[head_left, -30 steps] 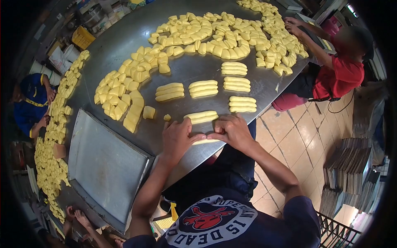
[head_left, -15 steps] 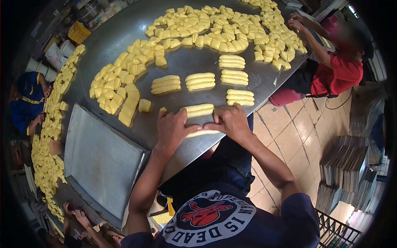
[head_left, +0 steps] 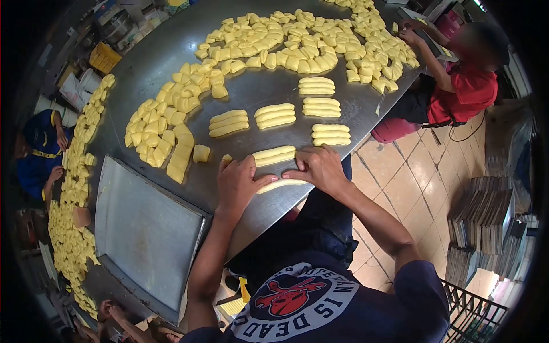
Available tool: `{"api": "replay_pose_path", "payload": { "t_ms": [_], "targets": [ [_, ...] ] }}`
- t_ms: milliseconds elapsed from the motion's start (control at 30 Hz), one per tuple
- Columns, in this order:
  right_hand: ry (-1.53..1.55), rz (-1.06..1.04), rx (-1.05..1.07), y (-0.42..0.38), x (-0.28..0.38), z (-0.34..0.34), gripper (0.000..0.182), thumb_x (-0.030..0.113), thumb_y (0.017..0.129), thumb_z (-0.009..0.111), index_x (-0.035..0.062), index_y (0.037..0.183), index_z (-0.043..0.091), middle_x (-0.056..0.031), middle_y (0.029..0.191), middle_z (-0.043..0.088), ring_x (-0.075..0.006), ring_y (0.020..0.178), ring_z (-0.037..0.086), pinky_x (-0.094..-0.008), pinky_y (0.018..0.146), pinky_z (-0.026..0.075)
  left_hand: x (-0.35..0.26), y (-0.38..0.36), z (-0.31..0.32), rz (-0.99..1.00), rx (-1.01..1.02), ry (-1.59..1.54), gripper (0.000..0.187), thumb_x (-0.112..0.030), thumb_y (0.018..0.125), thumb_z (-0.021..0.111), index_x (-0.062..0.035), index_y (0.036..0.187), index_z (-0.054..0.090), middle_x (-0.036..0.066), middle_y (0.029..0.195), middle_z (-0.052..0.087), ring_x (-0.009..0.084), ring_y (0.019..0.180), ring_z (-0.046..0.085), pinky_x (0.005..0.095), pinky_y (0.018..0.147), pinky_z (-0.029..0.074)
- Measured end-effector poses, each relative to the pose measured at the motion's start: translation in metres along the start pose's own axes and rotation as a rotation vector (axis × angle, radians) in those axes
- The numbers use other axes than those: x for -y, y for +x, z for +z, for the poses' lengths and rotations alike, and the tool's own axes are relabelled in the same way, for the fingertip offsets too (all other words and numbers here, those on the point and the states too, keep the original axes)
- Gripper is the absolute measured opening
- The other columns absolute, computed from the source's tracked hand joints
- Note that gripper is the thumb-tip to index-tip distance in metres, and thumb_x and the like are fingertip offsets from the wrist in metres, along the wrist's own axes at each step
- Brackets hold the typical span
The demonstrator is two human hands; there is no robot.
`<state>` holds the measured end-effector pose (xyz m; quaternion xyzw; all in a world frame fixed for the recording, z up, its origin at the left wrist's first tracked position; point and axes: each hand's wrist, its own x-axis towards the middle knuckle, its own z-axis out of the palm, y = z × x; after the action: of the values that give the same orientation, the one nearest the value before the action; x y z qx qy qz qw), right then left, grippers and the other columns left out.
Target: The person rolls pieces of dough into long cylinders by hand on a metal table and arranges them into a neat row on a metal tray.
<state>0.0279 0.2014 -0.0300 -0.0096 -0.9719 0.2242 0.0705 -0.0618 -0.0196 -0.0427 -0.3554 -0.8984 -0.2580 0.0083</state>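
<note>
A thin yellow dough roll (head_left: 281, 184) lies along the near edge of the steel table, partly covered by my hands. My left hand (head_left: 236, 182) is closed on its left part, thumb laid along the dough. On the right part, my right hand (head_left: 321, 170) is also closed, its thumb and curled fingers on the roll. The two thumbs point toward each other. Just beyond my fingers is a pair of joined dough rolls (head_left: 274, 156). A small dough bit (head_left: 227, 158) sits by my left fingers.
Sets of three rolls (head_left: 275, 116) stand in front of me, with many cut dough pieces (head_left: 246, 37) behind. A metal tray (head_left: 146, 220) is at the left. One person in red (head_left: 472, 94) works at the right, another in blue (head_left: 43, 151) at far left. Stacked trays (head_left: 483, 217) stand on the floor.
The view has shifted slightly. My hands stay on the same dough roll, thumbs a little farther apart, with more of the roll showing between them.
</note>
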Motion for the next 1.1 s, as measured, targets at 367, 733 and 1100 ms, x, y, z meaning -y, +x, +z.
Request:
{"api": "replay_pose_path", "payload": {
  "t_ms": [367, 733, 1100],
  "targets": [
    [0.012, -0.038, -0.028, -0.009, -0.013, -0.002, 0.049, 0.051, 0.082, 0.079, 0.0085, 0.071, 0.057, -0.0063, 0.067, 0.059, -0.0292, 0.066, 0.063, -0.0426, 0.059, 0.047, 0.005, -0.017, -0.006, -0.049, -0.102, -0.187, 0.046, -0.031, 0.073, 0.09, -0.0081, 0.073, 0.05, 0.005, 0.066, 0.054, 0.0264, 0.066, 0.053, 0.0404, 0.071, 0.042],
    [0.061, 0.014, -0.017, -0.009, -0.01, -0.005, 0.042, 0.042, 0.082, 0.082, 0.0073, 0.074, 0.06, -0.0055, 0.07, 0.061, -0.0273, 0.067, 0.063, -0.0413, 0.059, 0.047, 0.008, -0.017, -0.004, -0.073, -0.062, -0.198, 0.037, -0.03, 0.077, 0.087, -0.0086, 0.079, 0.056, 0.004, 0.07, 0.057, 0.0255, 0.071, 0.056, 0.0405, 0.074, 0.045],
    [0.454, -0.127, 0.025, -0.029, 0.001, -0.003, 0.027, 0.005, 0.088, 0.075, 0.0043, 0.114, 0.075, -0.0124, 0.105, 0.07, -0.0303, 0.095, 0.069, -0.0379, 0.082, 0.055, -0.024, -0.042, 0.001, -0.118, -0.112, -0.466, 0.024, -0.002, 0.085, 0.079, -0.0061, 0.108, 0.076, 0.009, 0.101, 0.069, 0.021, 0.079, 0.067, 0.0323, 0.07, 0.056]
  ]
}}
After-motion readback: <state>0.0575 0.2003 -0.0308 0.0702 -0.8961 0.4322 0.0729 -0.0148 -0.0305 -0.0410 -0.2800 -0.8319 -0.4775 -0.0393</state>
